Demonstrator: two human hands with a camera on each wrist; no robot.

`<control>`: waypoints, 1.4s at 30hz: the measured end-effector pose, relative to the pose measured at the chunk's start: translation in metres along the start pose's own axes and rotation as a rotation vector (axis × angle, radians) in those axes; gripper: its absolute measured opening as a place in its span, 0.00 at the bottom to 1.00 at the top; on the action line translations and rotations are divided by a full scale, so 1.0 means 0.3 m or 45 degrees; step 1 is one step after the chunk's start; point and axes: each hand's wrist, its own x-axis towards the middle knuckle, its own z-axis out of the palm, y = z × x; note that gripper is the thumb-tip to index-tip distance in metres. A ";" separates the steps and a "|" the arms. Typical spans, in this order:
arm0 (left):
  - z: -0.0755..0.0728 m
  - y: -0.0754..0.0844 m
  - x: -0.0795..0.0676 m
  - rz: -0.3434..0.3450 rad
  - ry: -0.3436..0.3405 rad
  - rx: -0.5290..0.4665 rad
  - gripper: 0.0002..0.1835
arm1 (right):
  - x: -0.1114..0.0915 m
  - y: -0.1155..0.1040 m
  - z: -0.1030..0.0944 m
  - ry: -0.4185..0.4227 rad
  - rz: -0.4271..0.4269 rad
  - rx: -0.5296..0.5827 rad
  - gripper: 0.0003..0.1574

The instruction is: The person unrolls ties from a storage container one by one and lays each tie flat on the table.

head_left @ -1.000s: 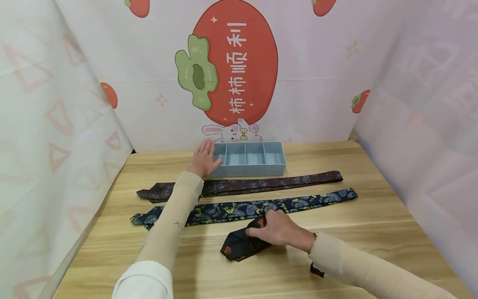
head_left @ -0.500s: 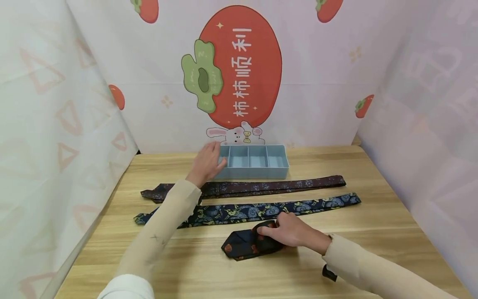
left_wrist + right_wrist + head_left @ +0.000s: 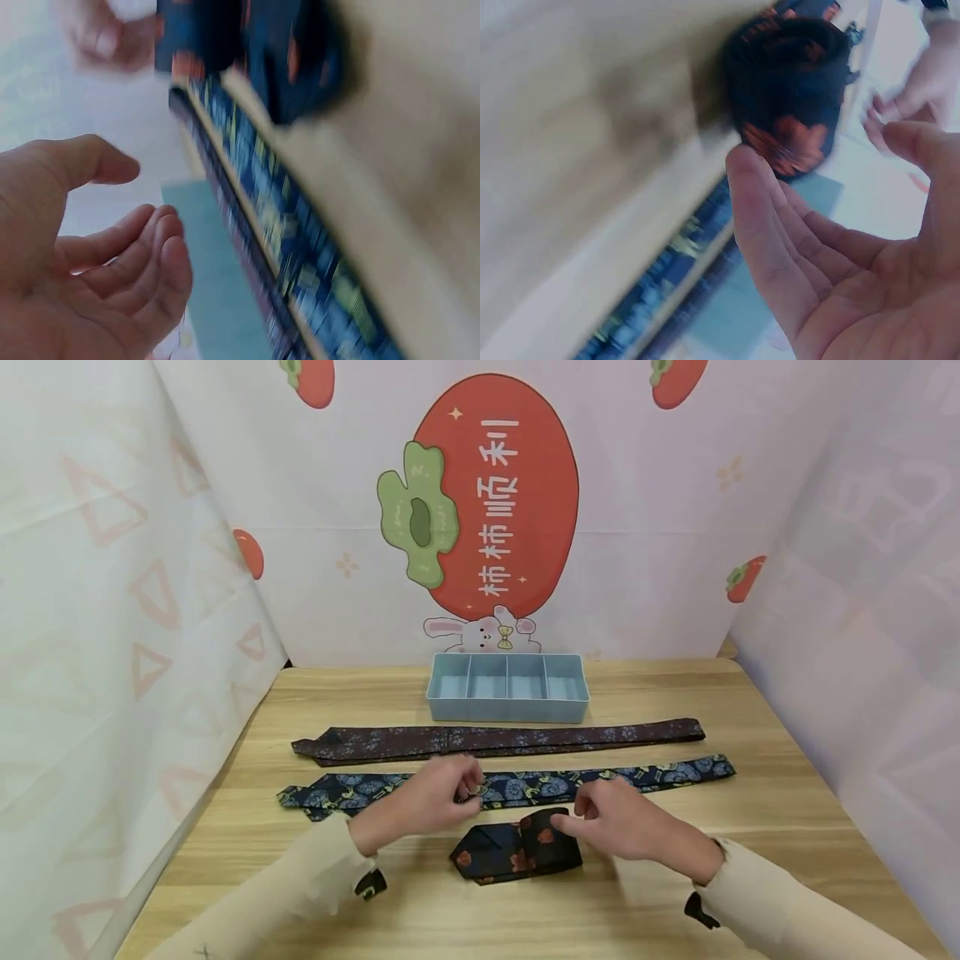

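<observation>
A dark necktie with orange-red flowers (image 3: pixel 525 847) lies near the front of the table, its right part rolled up and its pointed end flat to the left. My right hand (image 3: pixel 626 822) is at the roll's right side. In the right wrist view its fingertips (image 3: pixel 746 161) are right by the roll, with a gap between thumb and fingers. To the left of this tie, my left hand (image 3: pixel 420 802) hovers with loosely bent fingers and nothing in them. Its wrist view shows thumb and fingers apart, with the rolled tie (image 3: pixel 199 37) beyond.
Behind the hands a navy tie with blue and yellow patterns (image 3: pixel 525 789) lies stretched out, partly covered by the left hand. Farther back is a maroon floral tie (image 3: pixel 525 741). A light blue divided box (image 3: pixel 510 710) stands by the patterned cloth backdrop (image 3: pixel 637 593).
My left hand has left the box and come forward toward the flowered tie. The right hand has rolled more of that tie and loosened its grip. The view has shifted slightly.
</observation>
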 end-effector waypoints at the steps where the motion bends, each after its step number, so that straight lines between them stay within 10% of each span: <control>1: 0.016 0.009 -0.011 0.000 -0.032 -0.027 0.12 | -0.003 -0.003 -0.010 0.011 -0.047 -0.009 0.27; 8: 0.111 0.043 -0.049 0.026 -0.156 -0.092 0.11 | 0.010 -0.048 -0.032 0.053 -0.353 -0.090 0.15; 16: 0.172 0.037 -0.059 -0.007 -0.235 -0.075 0.14 | 0.043 -0.112 0.033 0.048 -0.460 -0.138 0.11; 28: 0.340 -0.180 -0.033 0.215 -0.138 -0.037 0.15 | 0.063 -0.103 0.103 0.092 -0.448 -0.201 0.13; 42: 0.224 -0.028 -0.064 0.134 -0.169 -0.053 0.12 | 0.038 -0.046 0.110 0.198 -0.376 -0.245 0.16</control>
